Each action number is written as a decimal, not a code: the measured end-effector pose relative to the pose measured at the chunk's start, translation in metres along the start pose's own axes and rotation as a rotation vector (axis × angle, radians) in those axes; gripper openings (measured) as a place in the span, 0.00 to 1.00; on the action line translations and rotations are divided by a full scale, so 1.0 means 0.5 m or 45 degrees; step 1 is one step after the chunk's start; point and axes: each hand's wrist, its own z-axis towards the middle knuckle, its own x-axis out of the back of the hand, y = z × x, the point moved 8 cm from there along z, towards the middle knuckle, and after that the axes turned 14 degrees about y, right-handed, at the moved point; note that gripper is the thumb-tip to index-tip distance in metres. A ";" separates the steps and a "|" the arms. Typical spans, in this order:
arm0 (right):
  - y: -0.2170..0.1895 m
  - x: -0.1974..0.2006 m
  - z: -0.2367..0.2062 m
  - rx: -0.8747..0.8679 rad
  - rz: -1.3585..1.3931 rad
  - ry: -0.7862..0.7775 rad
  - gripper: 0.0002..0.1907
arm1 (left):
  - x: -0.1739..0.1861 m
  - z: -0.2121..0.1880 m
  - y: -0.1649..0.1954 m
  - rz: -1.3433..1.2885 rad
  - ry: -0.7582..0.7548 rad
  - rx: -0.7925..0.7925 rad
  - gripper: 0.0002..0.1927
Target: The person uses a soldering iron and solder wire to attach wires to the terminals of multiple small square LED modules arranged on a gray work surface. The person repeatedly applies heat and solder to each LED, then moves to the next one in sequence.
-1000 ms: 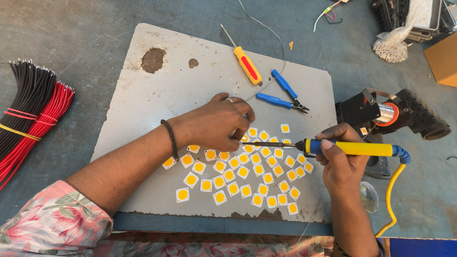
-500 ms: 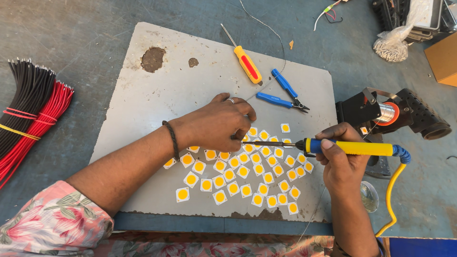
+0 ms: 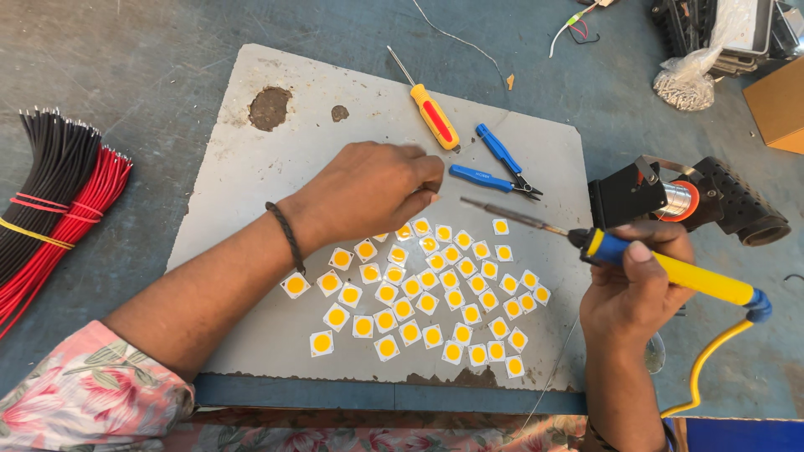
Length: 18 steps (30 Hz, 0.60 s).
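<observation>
Right grip point(image 3: 632, 280) holds soldering iron point(image 3: 662, 266), tip lifted off chips point(image 3: 419, 289); left grip point(image 3: 377, 188) pinched, perhaps on wire.

The left hand point(image 3: 368, 194) reaches in from the lower left, forearm stretched diagonally, knuckles up, fingers curled and pinched together at the tips. The right hand point(image 3: 632, 289) rises from the bottom edge, wrist upright, fingers wrapped in a closed grip, thumb on top.
</observation>
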 end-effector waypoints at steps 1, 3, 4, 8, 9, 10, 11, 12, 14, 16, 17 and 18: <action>-0.003 0.003 0.000 0.012 0.018 0.037 0.08 | -0.003 0.000 0.001 0.027 -0.007 0.036 0.07; -0.008 0.000 0.002 0.030 0.035 0.030 0.09 | -0.009 0.001 0.021 -0.034 0.005 -0.022 0.07; -0.009 0.000 0.004 0.029 0.042 0.026 0.09 | -0.012 0.000 0.030 -0.065 0.010 -0.052 0.07; -0.007 0.007 0.015 0.024 0.042 0.002 0.09 | -0.046 -0.015 0.048 -0.213 -0.132 -0.058 0.07; -0.007 0.010 0.018 0.041 0.026 -0.009 0.09 | -0.053 -0.019 0.050 -0.234 -0.158 -0.059 0.07; -0.008 0.013 0.020 0.058 0.010 -0.020 0.10 | -0.060 -0.022 0.052 -0.255 -0.184 -0.061 0.06; -0.004 0.015 0.021 0.050 -0.002 -0.039 0.10 | -0.064 -0.024 0.054 -0.223 -0.187 -0.083 0.06; 0.000 0.016 0.022 0.041 -0.014 -0.057 0.09 | -0.068 -0.025 0.055 -0.190 -0.191 -0.104 0.06; 0.007 0.019 0.022 0.032 -0.071 -0.079 0.09 | -0.084 -0.025 0.051 -0.122 -0.257 -0.103 0.06; 0.013 0.021 0.021 0.032 -0.165 -0.088 0.08 | -0.107 -0.024 0.041 -0.052 -0.380 -0.057 0.07; 0.015 0.021 0.021 0.017 -0.168 -0.093 0.08 | -0.108 -0.024 0.039 -0.046 -0.387 -0.059 0.07; 0.016 0.020 0.020 0.001 -0.171 -0.098 0.08 | -0.107 -0.025 0.038 -0.040 -0.395 -0.060 0.07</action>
